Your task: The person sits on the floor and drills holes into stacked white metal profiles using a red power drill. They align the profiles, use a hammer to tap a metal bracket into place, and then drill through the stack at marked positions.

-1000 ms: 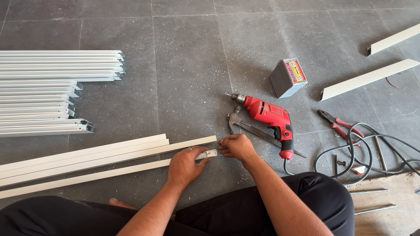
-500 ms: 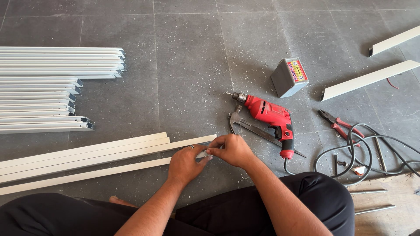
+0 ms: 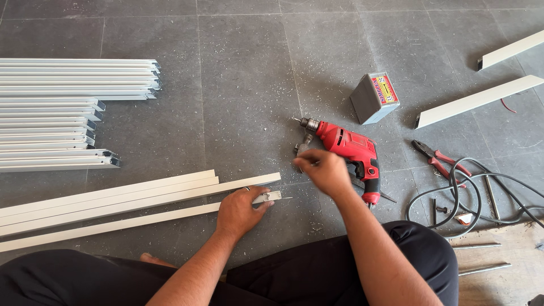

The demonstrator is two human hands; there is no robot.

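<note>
At nine to ten o'clock, a stack of white channel strips point(image 3: 76, 113) lies on the grey tiled floor point(image 3: 243, 85); its left ends are cut off by the frame edge, and the strips are packed too tightly to count.

Below it, at about eight o'clock, four long cream strips run slantwise, three in a bundle point(image 3: 113, 195) and a fourth, the front strip point(image 3: 141, 220), just beside them. Their left ends are cut off too.

The left hand point(image 3: 238, 212) presses palm-down on the right end of the front strip, fingers curled loosely over it, so only the strip's short tip shows past the knuckles. Whether the fingers actually clamp the strip cannot be told.

The right hand point(image 3: 322, 170) hovers near the centre, blurred, its fingers bunched together; what they hold, if anything, cannot be made out. It sits just beside one red drill point(image 3: 348, 150) and partly hides a grey metal tool point(image 3: 303, 147) under the drill.

At one o'clock stands one grey box point(image 3: 374, 97). At two o'clock lie two more white strips point(image 3: 476, 102), cut off on the right. At three o'clock are one pair of red-handled pliers point(image 3: 439, 161) and a tangle of dark cable point(image 3: 481, 192).
</note>
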